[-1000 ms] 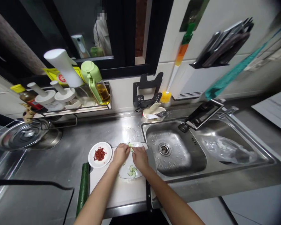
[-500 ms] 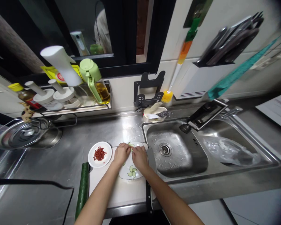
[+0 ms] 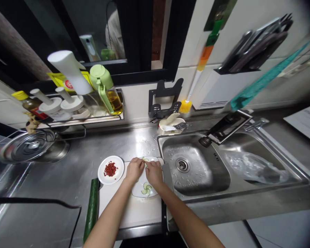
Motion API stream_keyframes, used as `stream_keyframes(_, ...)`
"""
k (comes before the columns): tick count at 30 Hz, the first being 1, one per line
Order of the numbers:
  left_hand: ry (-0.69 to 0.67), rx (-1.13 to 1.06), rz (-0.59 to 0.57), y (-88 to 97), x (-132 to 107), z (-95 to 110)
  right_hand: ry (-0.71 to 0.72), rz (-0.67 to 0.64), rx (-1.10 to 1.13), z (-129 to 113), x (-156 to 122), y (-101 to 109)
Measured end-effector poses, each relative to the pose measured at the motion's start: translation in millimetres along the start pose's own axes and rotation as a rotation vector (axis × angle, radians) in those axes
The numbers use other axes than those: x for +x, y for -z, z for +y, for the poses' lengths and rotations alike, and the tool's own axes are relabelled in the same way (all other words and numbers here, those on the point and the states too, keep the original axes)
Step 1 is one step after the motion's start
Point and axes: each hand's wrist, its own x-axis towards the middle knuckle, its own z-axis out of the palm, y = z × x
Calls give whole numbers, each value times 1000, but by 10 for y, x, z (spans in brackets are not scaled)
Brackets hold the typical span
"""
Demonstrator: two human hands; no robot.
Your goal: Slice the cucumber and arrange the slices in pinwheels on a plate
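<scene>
My left hand (image 3: 134,170) and my right hand (image 3: 154,175) meet over the far part of a white plate (image 3: 137,193) with a thin dark rim. Their bent fingers close in on pale green cucumber slices (image 3: 145,159), partly covered by the fingertips. Nearer me on the same plate, curved cucumber slices form a pinwheel (image 3: 146,189). Beneath the plate lies a white cutting board (image 3: 134,216). A round white dish (image 3: 102,176) of small red pieces (image 3: 110,169) stands to the left, and a long piece of cucumber (image 3: 92,208) lies along the board's left side.
On the right is a steel sink (image 3: 196,168), with a plastic bag (image 3: 255,167) in the second basin. A knife holder (image 3: 214,88) hangs on the wall. Bottles and jars fill a rack (image 3: 85,120) at back left, above a lidded pot (image 3: 55,151). A black cable (image 3: 41,200) crosses the left.
Both hands stay over the far part of the plate, with only slight finger movement. The whole view has shifted a little; the dishes and cucumber remain in place.
</scene>
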Motion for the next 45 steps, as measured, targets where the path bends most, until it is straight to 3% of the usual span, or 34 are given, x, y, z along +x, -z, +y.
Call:
stream_keyframes(10,14,-8,5,-17,-20,-16,-17,-18,4,-23,-7,56)
stream_keyframes(15,25,-40,29,99,-84,22,6,2,30,-6,-43,62)
stream_keyframes(19,67,-94,126,220,-284,-21,7,13,30,10,-102,64)
stream_keyframes(23,182,-73,203,354,-629,-241,0,-4,40,20,-206,68)
stream_keyframes(26,357,25,252,477,-893,-499,-3,-19,55,23,-300,62)
stream_keyframes(30,544,157,256,627,-1080,-807,-3,-31,64,-4,-409,42)
stream_keyframes(34,575,197,264,720,-1033,-917,-1,-48,68,-61,-472,34)
stream_keyframes(45,668,233,161,810,-870,-867,-3,-38,70,-96,-554,85)
